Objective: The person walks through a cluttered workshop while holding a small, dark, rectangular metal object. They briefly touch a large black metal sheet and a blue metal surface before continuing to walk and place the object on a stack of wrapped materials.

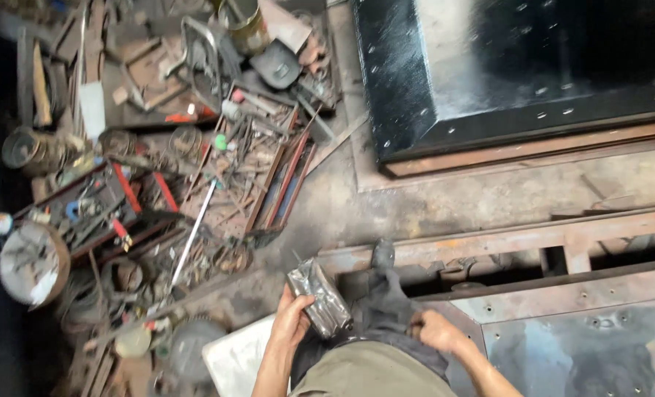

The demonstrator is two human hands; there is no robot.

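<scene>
1. Left hand [292, 321] grips a crumpled silver foil pack [319, 295] from its lower left side, held over the lap, just beside a rusty steel frame [489, 241].
2. Right hand [436, 331] is clenched on dark cloth [386, 305] at the waist.
3. Pack looks light, soft, crinkly, probably slippery; best pinched by an edge or wrapped round the middle.
4. Scrap tools [195, 184] litter the floor to the left.

A grimy concrete floor [416, 202] lies between heaped scrap tools [158, 169], a black metal box [504, 81] and rusty steel frames [533, 239].
</scene>
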